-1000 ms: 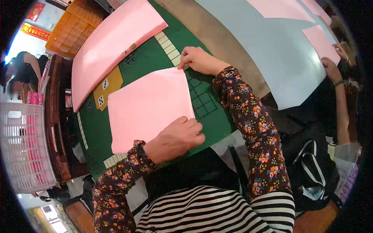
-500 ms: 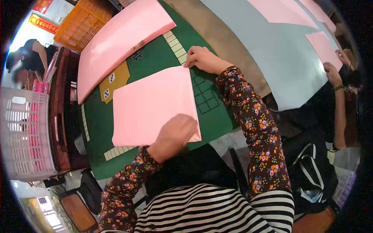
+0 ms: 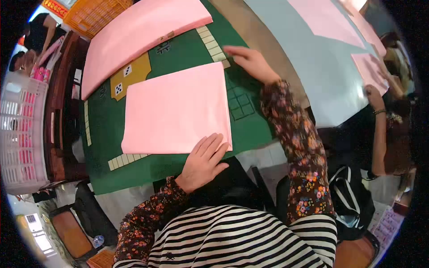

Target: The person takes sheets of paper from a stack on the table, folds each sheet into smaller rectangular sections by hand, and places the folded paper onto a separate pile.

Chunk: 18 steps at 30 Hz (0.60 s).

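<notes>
A folded pink sheet (image 3: 174, 109), whether paper or cloth I cannot tell, lies flat on a green mahjong-print mat (image 3: 252, 129). My left hand (image 3: 203, 161) rests on its near right corner, fingers stretched out and palm down. Off the sheet's far right corner, my right hand (image 3: 252, 62) hovers over the mat's edge, fingers extended and nothing held. Farther back lies a large stack of pink sheets (image 3: 147, 40) on the same mat, beside the printed dice.
At the right, another person's hands (image 3: 375, 96) work on a small pink sheet (image 3: 368, 71) on a pale blue table (image 3: 308, 67). A white plastic basket (image 3: 22, 134) with pink items stands at the left. An orange crate (image 3: 94, 15) is behind the stack. Another person is at far left.
My right hand has let go of the sheet's far right corner and moved away to the right. My left hand has flattened onto the near right corner. The view has shifted slightly.
</notes>
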### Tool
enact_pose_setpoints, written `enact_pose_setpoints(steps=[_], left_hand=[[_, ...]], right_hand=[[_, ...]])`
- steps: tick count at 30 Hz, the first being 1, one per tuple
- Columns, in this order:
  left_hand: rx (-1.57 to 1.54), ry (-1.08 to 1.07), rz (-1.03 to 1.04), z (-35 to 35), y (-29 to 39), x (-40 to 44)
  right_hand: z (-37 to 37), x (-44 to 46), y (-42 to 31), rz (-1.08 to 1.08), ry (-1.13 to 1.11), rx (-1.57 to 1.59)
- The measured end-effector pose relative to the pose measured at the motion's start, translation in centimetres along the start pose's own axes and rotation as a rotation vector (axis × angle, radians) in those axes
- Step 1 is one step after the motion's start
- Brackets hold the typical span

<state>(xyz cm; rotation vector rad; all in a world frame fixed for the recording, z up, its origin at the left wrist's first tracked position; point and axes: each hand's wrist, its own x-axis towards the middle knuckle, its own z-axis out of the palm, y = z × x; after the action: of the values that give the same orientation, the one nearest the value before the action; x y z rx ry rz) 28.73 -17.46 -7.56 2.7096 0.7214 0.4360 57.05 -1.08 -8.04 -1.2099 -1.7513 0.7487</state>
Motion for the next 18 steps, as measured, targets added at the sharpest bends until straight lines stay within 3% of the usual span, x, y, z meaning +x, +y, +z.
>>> enact_pose_setpoints(steps=[1, 3, 5, 7, 9, 14, 16, 18], left_hand=[[0.011, 0.014, 0.004, 0.0, -0.1, -0.1], [0.007, 0.046, -0.014, 0.0, 0.1, 0.0], [-0.001, 0.061, -0.025, 0.0, 0.2, 0.0], [0.015, 0.06, -0.031, 0.0, 0.2, 0.1], [0.003, 0.079, -0.027, 0.3, 0.1, 0.1], [-0.014, 0.035, 0.011, 0.4, 0.3, -0.8], [-0.089, -0.074, 0.078, 0.0, 0.6, -1.3], [-0.187, -0.012, 0.055, 0.0, -0.5, -1.5]], right_hand=[[0.2, -1.0, -1.3, -0.022, 0.042, 0.001], [0.7, -2.7, -3.8, -0.329, -0.119, -0.206], [2.5, -5.5, -6.0, -0.387, -0.251, -0.529], [3.1, -5.9, -4.8, -0.39, -0.323, -0.627], [2.5, -4.9, -2.8, -0.352, -0.245, -0.761], [1.6, -2.9, -0.9, -0.224, -0.266, -0.719], [1.9, -3.2, -0.5, -0.212, -0.224, -0.683], [1.8, -3.2, -0.5, -0.188, -0.237, -0.664]])
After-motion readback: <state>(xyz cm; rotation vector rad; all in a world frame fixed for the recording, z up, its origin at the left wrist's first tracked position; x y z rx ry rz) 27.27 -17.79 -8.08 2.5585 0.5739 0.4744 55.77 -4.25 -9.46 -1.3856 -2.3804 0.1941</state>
